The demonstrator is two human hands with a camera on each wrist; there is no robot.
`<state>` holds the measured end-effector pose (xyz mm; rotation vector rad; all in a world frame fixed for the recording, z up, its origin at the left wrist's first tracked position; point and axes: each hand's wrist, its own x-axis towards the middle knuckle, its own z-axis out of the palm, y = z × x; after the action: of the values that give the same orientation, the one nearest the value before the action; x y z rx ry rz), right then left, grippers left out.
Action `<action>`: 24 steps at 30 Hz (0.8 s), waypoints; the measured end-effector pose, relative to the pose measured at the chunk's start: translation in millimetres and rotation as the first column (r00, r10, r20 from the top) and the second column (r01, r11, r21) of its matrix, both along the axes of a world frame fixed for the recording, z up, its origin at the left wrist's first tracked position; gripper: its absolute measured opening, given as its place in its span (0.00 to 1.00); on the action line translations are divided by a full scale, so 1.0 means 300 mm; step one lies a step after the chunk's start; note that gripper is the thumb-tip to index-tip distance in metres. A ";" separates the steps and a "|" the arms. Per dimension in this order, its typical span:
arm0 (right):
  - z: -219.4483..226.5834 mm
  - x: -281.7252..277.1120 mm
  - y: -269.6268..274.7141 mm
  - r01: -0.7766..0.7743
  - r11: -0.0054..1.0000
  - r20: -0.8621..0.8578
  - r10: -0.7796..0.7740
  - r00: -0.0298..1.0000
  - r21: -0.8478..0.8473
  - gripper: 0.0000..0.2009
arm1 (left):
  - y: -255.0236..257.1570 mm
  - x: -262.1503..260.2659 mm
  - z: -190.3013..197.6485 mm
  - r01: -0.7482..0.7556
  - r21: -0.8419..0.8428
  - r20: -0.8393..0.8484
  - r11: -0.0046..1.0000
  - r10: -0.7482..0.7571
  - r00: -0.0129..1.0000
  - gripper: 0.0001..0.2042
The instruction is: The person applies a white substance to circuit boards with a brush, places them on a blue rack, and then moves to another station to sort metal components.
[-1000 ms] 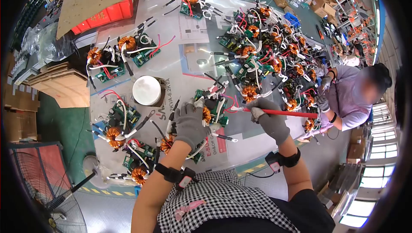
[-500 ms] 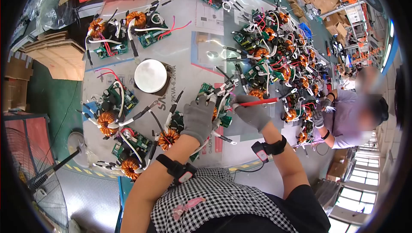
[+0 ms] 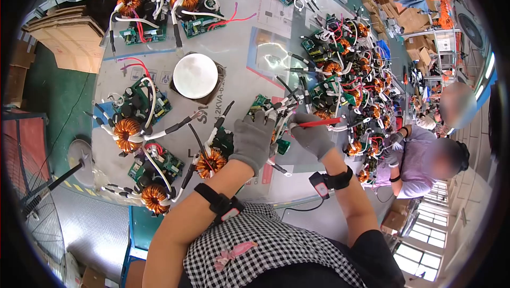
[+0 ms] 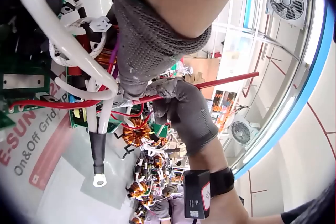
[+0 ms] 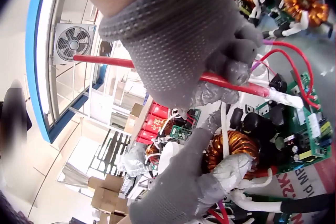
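In the right wrist view, my gloved right hand (image 5: pixel 178 50) grips a long thin red stick (image 5: pixel 228 83) with a whitish end. That end lies over a green circuit board (image 5: pixel 315 124) with black capacitors. My gloved left hand (image 3: pixel 252 139) is over the same board in the head view. Its thumb and fingertips, worn pale, curl around the copper-wound ring coil (image 5: pixel 231 148), close below the right hand. Thick white cables (image 4: pixel 79 66) and red and purple wires (image 5: pixel 294 50) run about the board. In the head view my right hand (image 3: pixel 312 135) is just right of the left.
More boards with copper coils (image 3: pixel 127 135) lie to the left, and a dense heap of them (image 3: pixel 340 75) on the right. A round white lid (image 3: pixel 195 75) tops a container behind my left hand. Another person (image 3: pixel 425 160) works at the right end.
My right hand has moved left, close to the left hand and board, with the red stick turned and its whitish end brought in. The left hand keeps its place; the head view has shifted.
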<state>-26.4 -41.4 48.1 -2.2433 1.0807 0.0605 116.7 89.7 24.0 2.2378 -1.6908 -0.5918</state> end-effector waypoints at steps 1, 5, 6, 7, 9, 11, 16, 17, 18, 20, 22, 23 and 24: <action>-0.007 0.002 -0.003 -0.003 1.000 -0.025 0.003 1.000 0.001 0.06 | 0.000 0.003 0.003 -0.003 0.007 -0.003 1.000 0.003 1.000 0.34; 0.004 -0.006 -0.019 0.003 0.999 -0.111 -0.007 0.994 -0.037 0.07 | -0.004 0.009 0.009 0.012 0.041 -0.015 0.999 -0.011 1.000 0.36; 0.019 0.000 -0.018 0.007 0.998 -0.130 -0.014 0.991 -0.056 0.07 | -0.004 0.011 0.016 0.021 0.055 -0.013 0.998 -0.020 1.000 0.36; 0.039 0.012 -0.014 0.032 0.999 -0.099 -0.033 0.994 -0.020 0.07 | -0.005 0.013 0.018 0.030 0.068 -0.012 0.997 -0.029 1.000 0.36; 0.087 0.032 0.002 0.085 0.995 -0.042 -0.082 0.996 0.054 0.07 | 0.000 0.009 0.010 0.002 0.024 -0.002 1.000 -0.002 1.000 0.36; 0.052 0.029 0.014 0.056 0.996 -0.054 -0.052 0.997 0.063 0.07 | 0.001 -0.001 0.003 -0.017 -0.013 0.001 1.000 0.017 1.000 0.36; -0.014 0.021 0.037 -0.006 1.000 -0.035 0.006 0.999 -0.010 0.07 | 0.001 0.002 -0.005 -0.018 -0.010 -0.013 1.000 0.018 1.000 0.36; 0.023 0.024 0.039 -0.012 1.000 -0.044 0.011 0.999 -0.020 0.07 | 0.001 0.002 -0.007 -0.019 -0.010 -0.014 1.000 0.019 1.000 0.36; 0.049 0.028 0.040 -0.016 0.999 -0.055 0.015 0.998 -0.030 0.07 | 0.002 0.001 -0.008 -0.019 -0.010 -0.016 1.000 0.019 1.000 0.36; 0.045 0.014 0.023 0.043 0.999 -0.020 -0.043 0.999 0.017 0.07 | 0.002 -0.001 -0.011 -0.029 -0.022 -0.013 0.999 0.029 0.999 0.36; 0.020 0.000 0.019 0.091 0.994 0.032 -0.092 0.995 0.053 0.06 | 0.005 -0.004 -0.010 -0.045 -0.046 -0.001 0.998 0.045 0.999 0.35; -0.007 -0.001 0.020 0.105 0.992 0.068 -0.110 0.992 0.065 0.05 | 0.003 -0.003 -0.008 -0.041 -0.038 -0.010 0.998 0.040 0.999 0.35; -0.022 0.001 0.021 0.118 0.990 0.106 -0.126 0.986 0.078 0.05 | 0.002 -0.001 -0.007 -0.038 -0.030 -0.018 0.999 0.037 0.999 0.35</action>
<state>-26.2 -35.1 41.4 -2.0865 1.1355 -0.0750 116.3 90.2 21.8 2.2318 -1.6351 -0.5711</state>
